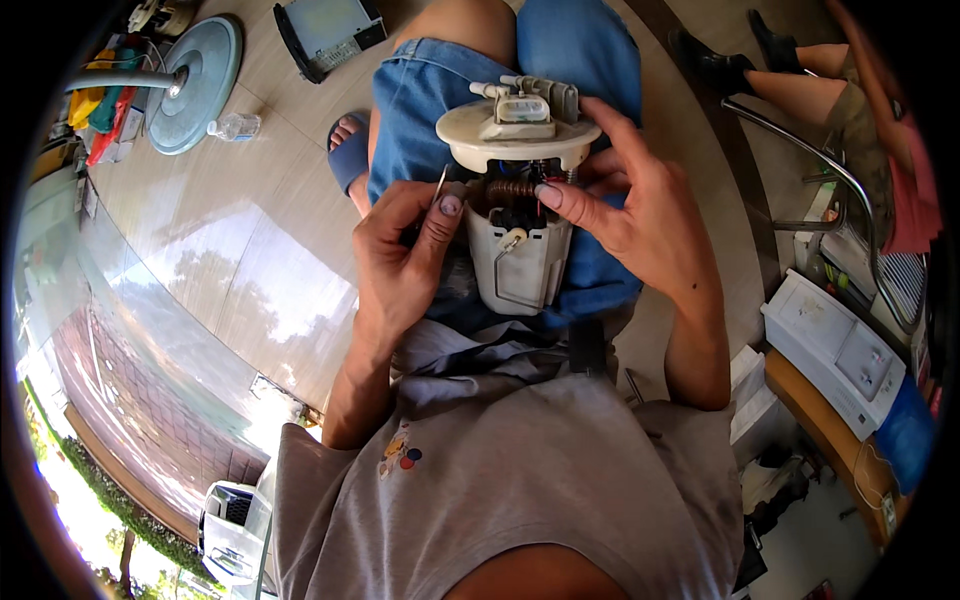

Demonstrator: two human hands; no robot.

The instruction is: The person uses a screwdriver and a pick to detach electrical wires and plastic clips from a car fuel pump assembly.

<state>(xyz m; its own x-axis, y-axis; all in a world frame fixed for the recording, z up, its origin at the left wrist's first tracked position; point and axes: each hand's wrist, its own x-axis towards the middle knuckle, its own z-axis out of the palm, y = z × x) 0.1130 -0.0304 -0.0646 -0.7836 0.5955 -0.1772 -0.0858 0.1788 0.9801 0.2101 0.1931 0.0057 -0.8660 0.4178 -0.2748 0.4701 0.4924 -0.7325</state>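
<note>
1. Left hand (405, 245): grip closed, thumb against forefinger, on a slim metal tool (441, 182); tool tip points up the view, away from the torso. Fingertips just beside the gap under the flange.
2. Right hand (650, 215): grip part-open, thumb and fingers spread around one side of the fuel pump module (535, 245). Forefinger at the flange rim; thumb tip at the corrugated hose (512, 188).
3. Module position: over the lap, between the two hands, in front of the denim shorts (425, 110).
4. Module orientation: long axis near-vertical in the view. Flange (468, 130) at the knee end, cup (545, 275) at the waist end. True lean from upright cannot be judged.
5. On the flange's outer face: electrical connector (525, 110); beside it a short nozzle (488, 90) pointing left. Bent wire arm (497, 272) runs along the cup's near side.
6. Left floor: clear plastic bottle (235, 127), near a round grey base (200, 85).
7. Beyond the knees: boxy metal electronic unit (330, 35) on the floor.
8. Right: white printer (825, 345) by a brown tabletop (800, 400); another person's dark shoe (710, 65) farther off.
</note>
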